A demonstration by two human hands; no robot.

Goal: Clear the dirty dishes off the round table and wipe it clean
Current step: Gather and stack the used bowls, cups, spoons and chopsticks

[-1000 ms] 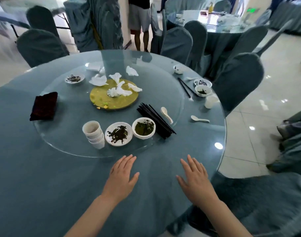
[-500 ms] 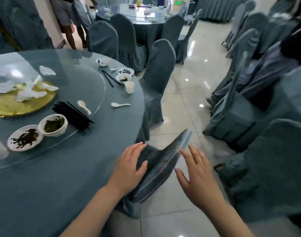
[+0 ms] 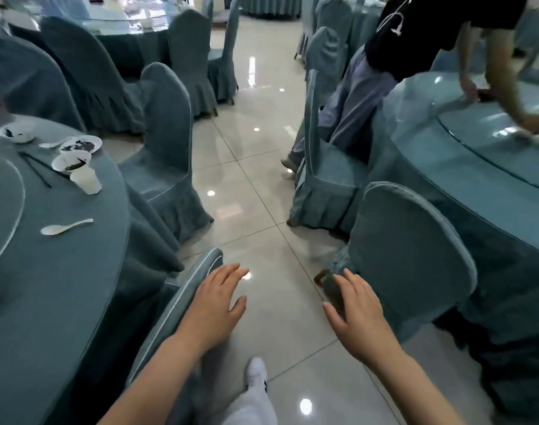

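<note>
Empty hands (image 3: 216, 311) over tiled floor (image 3: 256, 191)

Spoon (image 3: 65, 227) on round table (image 3: 62, 286), left

Matt blue-grey cloth covers the round table (image 3: 56, 289) and chairs (image 3: 167, 133); glossy pale floor tiles (image 3: 250, 167) reflect lights; white glazed spoon (image 3: 64, 227).

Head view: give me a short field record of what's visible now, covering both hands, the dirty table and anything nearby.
left hand: left hand open, fingers spread, holding nothing, beside the top edge of a blue-grey covered chair
right hand: right hand open, empty, above the tiled floor
dirty table: round table with blue-grey cloth at left edge of view
dishes on table: white ceramic spoon, white cup, soiled white bowl, black chopsticks
nearby: another person leaning over a second table at right
task state: dishes not yet cleared
</note>
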